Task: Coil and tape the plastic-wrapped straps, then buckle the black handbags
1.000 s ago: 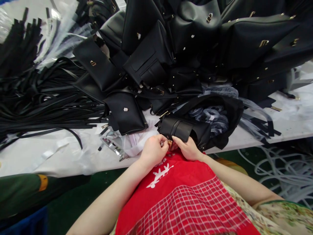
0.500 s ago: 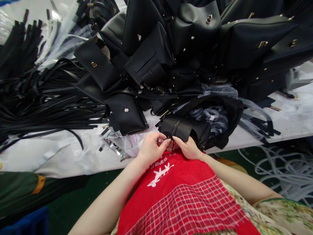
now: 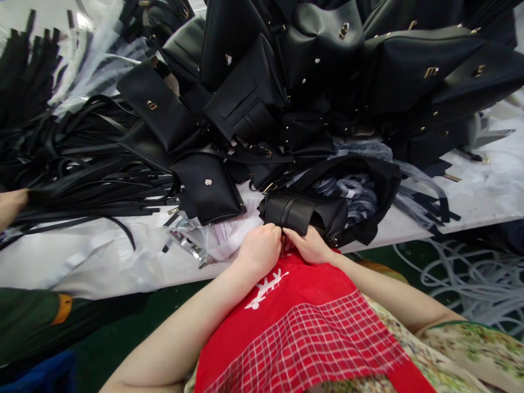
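A small black leather bag (image 3: 292, 210) lies at the front edge of the table, in front of my body. My right hand (image 3: 313, 245) grips its near edge, thumb and fingers pressed together. My left hand (image 3: 261, 248) is closed beside it, knuckles up, almost touching my right hand. What the left fingers hold is hidden. Behind my right hand, a black bag opening holds a clear coiled plastic bundle (image 3: 356, 194). Another black bag with a silver fitting (image 3: 207, 188) rests to the left of my hands.
Black bags with gold fittings (image 3: 327, 43) are heaped at the back. Long black straps (image 3: 102, 180) spread over the left side, where another person's hand (image 3: 12, 207) reaches in. A shiny silver packet (image 3: 188, 243) lies near the table edge. Pale tubing (image 3: 470, 278) lies at lower right.
My left hand has turned over into a closed grip, and the gold fitting between my hands is now hidden. Another person's hand has come in at the left, touching the straps.
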A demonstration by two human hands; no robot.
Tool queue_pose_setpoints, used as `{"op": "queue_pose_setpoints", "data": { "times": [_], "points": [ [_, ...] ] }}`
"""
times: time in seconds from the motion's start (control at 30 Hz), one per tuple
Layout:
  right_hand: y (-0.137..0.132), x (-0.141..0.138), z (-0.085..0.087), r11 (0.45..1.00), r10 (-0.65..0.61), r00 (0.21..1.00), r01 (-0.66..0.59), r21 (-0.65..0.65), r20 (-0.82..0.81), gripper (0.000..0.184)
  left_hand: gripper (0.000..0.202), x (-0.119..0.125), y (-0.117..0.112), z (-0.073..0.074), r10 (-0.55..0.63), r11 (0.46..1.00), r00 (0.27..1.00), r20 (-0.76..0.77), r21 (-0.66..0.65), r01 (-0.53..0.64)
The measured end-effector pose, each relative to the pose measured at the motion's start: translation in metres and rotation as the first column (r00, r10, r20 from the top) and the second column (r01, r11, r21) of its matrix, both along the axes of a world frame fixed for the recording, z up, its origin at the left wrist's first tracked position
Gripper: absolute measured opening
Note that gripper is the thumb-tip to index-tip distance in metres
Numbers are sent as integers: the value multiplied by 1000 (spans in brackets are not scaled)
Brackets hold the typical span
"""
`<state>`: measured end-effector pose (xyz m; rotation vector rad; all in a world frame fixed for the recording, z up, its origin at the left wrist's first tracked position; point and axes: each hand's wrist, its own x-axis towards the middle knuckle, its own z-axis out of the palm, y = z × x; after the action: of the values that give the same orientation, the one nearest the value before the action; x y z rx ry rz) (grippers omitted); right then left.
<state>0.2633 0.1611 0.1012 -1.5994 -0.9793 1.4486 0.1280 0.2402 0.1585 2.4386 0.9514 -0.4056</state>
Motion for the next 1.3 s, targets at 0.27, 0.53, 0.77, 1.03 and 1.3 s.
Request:
{"op": "queue_pose_setpoints", "data": {
  "times": [0.27, 0.53, 0.77, 1.03, 1.3],
  "points": [
    [0, -2, 6, 973, -220, 944, 196, -118, -246, 47, 12, -18, 19, -16, 367, 927, 919, 142, 24, -374],
    [6, -1, 8, 964, -263, 923, 238, -123, -282, 45, 14, -23, 1, -10, 532, 824, 787, 311, -404, -398],
    [3, -1, 6, 984, -173, 982, 175, 21, -73, 36, 20, -14, -3, -6, 450, 860, 845, 289, -397, -322],
    [4, 2, 7, 973, -142, 977, 109, 203, 157, 28, 20, -6, -7, -11, 544, 815, 807, 230, -372, -443],
    [7, 3, 3, 955, -295, 939, 282, -91, -178, 45, 9, -13, -6, -5, 588, 797, 749, 305, -379, -471]
  ]
}}
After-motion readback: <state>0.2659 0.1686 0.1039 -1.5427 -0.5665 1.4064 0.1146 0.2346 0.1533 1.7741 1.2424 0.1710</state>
